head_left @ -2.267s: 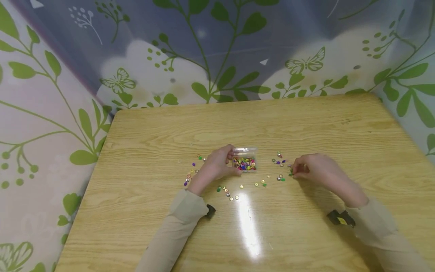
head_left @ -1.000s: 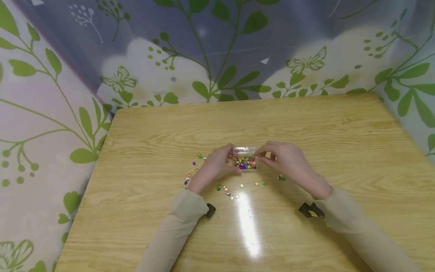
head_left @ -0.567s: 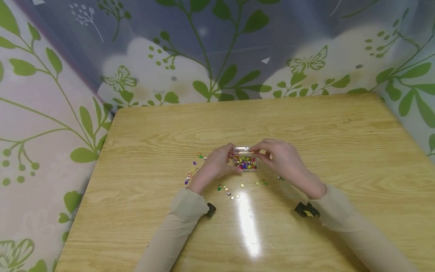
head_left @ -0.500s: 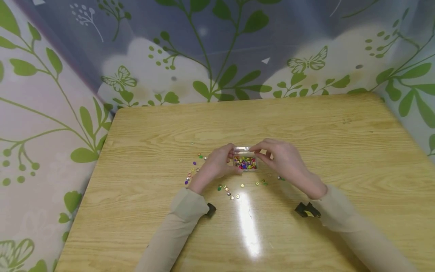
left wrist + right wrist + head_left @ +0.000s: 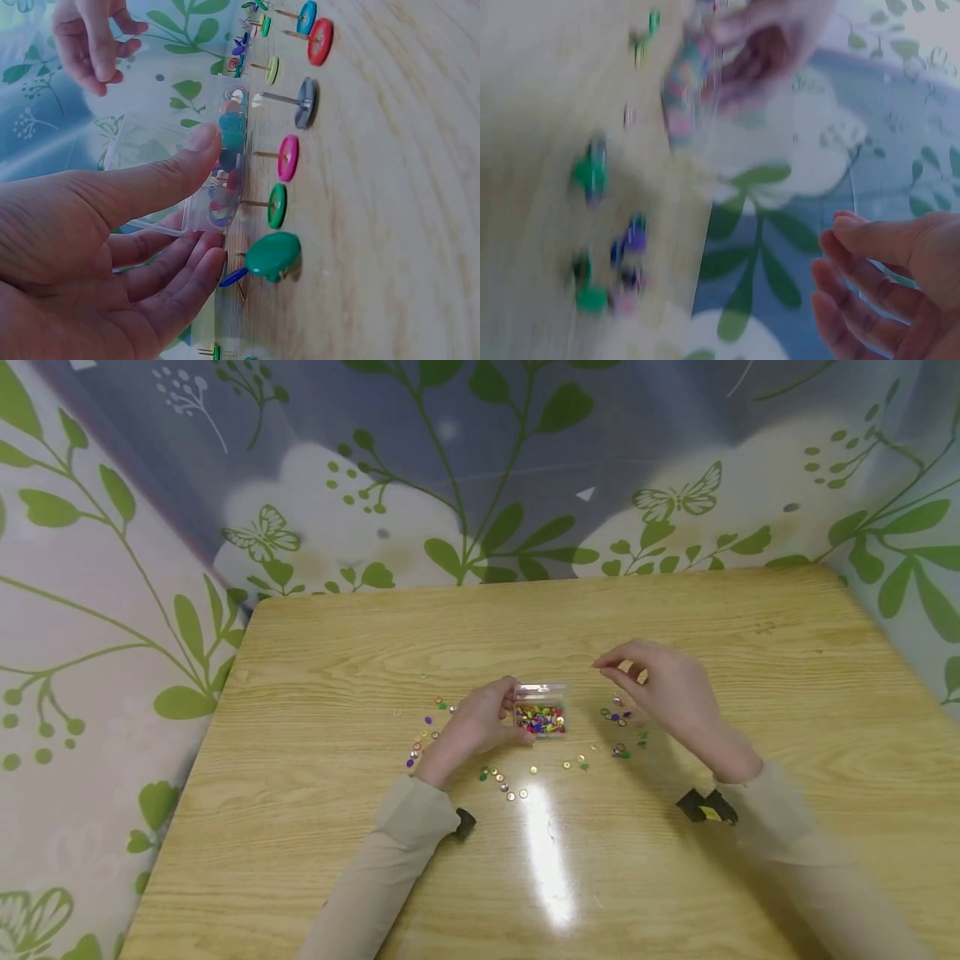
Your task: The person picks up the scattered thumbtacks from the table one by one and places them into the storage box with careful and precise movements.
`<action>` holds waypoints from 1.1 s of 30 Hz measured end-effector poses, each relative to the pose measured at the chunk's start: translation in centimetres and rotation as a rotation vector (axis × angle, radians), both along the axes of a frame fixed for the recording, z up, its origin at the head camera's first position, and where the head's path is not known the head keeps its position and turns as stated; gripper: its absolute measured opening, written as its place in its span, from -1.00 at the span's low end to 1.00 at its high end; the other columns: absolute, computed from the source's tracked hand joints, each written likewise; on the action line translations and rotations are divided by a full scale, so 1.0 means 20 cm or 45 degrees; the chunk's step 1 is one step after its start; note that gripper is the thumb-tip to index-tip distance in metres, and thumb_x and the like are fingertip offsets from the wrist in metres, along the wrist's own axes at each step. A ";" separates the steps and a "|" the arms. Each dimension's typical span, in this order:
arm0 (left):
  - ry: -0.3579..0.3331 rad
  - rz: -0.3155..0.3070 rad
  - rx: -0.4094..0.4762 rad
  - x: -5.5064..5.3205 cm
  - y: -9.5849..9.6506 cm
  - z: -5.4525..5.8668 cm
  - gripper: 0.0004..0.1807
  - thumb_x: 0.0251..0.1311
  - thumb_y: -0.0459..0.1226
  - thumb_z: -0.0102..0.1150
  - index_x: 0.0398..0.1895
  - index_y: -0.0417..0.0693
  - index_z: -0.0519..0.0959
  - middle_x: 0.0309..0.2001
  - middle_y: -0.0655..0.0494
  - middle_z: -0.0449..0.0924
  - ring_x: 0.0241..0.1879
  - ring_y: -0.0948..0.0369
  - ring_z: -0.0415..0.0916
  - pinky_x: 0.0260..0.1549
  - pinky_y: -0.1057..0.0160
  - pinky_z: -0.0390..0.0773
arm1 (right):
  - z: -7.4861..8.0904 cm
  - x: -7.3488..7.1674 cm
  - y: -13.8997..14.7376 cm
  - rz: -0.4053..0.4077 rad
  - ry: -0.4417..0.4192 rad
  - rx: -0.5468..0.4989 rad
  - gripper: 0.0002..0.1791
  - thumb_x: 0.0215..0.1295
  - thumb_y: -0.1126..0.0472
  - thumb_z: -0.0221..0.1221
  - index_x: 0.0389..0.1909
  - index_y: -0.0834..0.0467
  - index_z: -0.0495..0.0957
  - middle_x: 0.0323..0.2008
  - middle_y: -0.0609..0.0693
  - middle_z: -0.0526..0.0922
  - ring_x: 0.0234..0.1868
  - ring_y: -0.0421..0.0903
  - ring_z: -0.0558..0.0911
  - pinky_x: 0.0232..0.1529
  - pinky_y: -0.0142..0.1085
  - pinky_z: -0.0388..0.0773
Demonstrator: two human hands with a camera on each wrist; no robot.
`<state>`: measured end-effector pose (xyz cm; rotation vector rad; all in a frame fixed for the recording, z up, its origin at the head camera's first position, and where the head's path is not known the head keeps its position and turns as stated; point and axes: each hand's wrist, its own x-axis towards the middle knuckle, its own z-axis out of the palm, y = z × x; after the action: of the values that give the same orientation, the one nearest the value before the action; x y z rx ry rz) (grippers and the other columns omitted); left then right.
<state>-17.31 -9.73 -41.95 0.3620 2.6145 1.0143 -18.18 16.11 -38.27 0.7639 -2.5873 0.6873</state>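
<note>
My left hand (image 5: 480, 722) grips a small clear plastic box (image 5: 542, 694), its thumb over the near side and fingers behind. The box stands with its hinged lid raised and is partly filled with colourful thumbtacks (image 5: 538, 720). In the left wrist view, a green thumbtack (image 5: 274, 255) and several others lie point up beside the box. Up and to the right of the box, my right hand (image 5: 663, 685) hovers over the table with loosely bent fingers. The right wrist view shows nothing between its thumb and fingertips (image 5: 847, 223).
Loose thumbtacks lie left of the box, in front of it, and to its right, such as a purple thumbtack (image 5: 615, 717) below my right hand. The wooden table (image 5: 375, 643) meets a leaf-patterned curtain (image 5: 517, 485) at the back.
My right hand went from the scattered thumbtacks at the right to the box's open top, then drew back up and right. The left hand has kept the box in place.
</note>
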 end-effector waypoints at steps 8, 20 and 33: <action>0.001 -0.001 0.015 0.01 -0.01 0.00 -0.38 0.00 -0.16 0.57 0.11 -0.08 0.50 0.01 0.00 0.59 -0.02 0.09 0.52 0.02 0.14 0.58 | -0.04 -0.11 0.13 -0.074 -0.270 0.185 -0.87 0.30 0.31 0.33 -0.16 0.13 0.74 -0.22 0.07 0.78 -0.41 -0.04 0.69 -0.58 -0.25 0.45; -0.011 -0.003 0.023 0.01 -0.01 0.00 -0.36 0.00 -0.16 0.57 0.15 -0.08 0.50 0.04 0.00 0.59 0.01 0.08 0.52 0.06 0.14 0.57 | -0.14 -0.15 0.12 -0.100 -0.520 0.317 -0.94 0.23 0.18 0.41 -0.31 0.07 0.75 -0.33 -0.04 0.79 -0.49 -0.17 0.61 -0.54 -0.29 0.44; -0.006 -0.014 0.027 0.01 -0.01 0.00 -0.36 0.00 -0.16 0.57 0.14 -0.08 0.50 0.07 -0.03 0.59 0.06 0.06 0.53 0.11 0.11 0.56 | -0.10 -0.10 0.10 -0.117 -0.410 0.185 -0.93 0.37 0.28 0.26 -0.19 0.18 0.62 -0.26 0.18 0.77 -0.31 0.10 0.76 -0.52 -0.17 0.59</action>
<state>-17.20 -9.93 -41.88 0.3776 2.5967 1.0384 -20.26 18.08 -40.29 0.6139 -2.9708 0.6447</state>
